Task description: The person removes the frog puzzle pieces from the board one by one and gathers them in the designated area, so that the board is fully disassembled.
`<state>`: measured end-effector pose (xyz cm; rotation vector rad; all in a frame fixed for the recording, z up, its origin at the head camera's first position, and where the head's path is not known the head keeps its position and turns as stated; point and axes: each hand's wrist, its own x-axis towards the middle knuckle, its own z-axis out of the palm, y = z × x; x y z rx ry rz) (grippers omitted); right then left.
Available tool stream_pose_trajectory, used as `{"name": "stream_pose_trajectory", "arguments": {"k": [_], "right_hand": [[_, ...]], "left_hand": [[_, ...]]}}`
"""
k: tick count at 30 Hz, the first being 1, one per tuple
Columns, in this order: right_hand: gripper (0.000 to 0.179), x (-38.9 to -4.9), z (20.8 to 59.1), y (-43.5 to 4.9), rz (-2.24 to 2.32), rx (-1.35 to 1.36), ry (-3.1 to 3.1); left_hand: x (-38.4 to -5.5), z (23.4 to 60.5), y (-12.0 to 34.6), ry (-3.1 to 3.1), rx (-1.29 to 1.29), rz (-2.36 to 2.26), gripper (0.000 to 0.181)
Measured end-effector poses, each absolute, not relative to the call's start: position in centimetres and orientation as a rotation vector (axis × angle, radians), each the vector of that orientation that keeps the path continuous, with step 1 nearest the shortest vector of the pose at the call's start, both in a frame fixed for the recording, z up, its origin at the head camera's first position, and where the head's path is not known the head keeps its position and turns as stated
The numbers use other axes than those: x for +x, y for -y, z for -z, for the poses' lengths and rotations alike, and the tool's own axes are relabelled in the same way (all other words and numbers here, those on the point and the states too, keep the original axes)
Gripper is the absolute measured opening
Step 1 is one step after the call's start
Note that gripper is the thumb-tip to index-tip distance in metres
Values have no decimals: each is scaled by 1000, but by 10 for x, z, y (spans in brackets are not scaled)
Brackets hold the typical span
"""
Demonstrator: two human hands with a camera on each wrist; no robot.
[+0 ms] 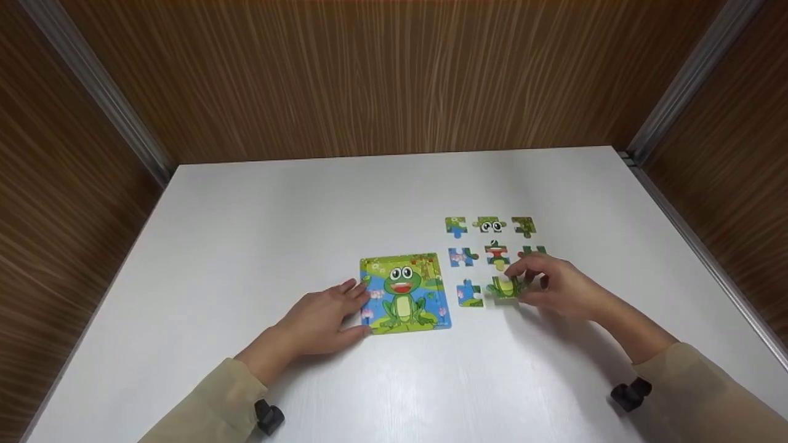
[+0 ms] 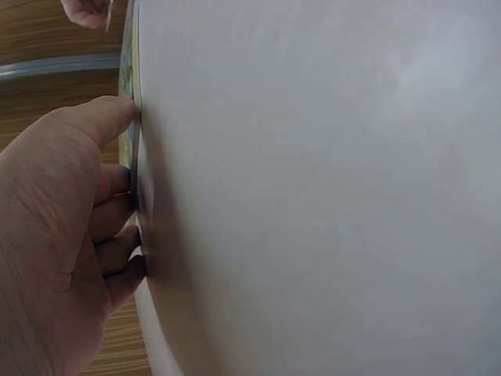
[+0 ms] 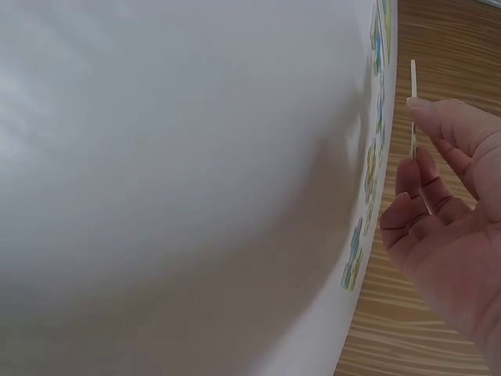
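My right hand pinches a jigsaw piece with a frog's legs and belly on it, thumb against fingertips. In the right wrist view this piece is edge-on, raised off the table. My left hand rests at the left side of a square frog puzzle board, fingers over its edge and thumb at the lower left corner. The board lies flat, showing a whole frog picture. In the left wrist view, the fingers of the left hand touch the board's thin edge.
Several loose pieces lie spread in rows right of the board, among them an eyes piece, a mouth piece and a blue-green piece. My right hand partly covers another piece. Wood-grain panels surround the white table.
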<state>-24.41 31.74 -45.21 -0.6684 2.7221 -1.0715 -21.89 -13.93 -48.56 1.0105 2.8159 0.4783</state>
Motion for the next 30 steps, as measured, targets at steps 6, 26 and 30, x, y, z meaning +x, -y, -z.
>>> {"name": "stream_pose_trajectory", "arguments": {"k": [6, 26, 30], "right_hand": [[39, -245, 457, -322, 1063, -632, -2713], [43, -245, 469, -325, 994, -543, -2704], [43, -246, 469, -325, 997, -538, -2700]], "left_hand": [[-219, 487, 140, -2827, 1023, -461, 67], [-218, 488, 140, -2830, 1005, -471, 68], [-218, 488, 140, -2834, 1007, -470, 67]]}}
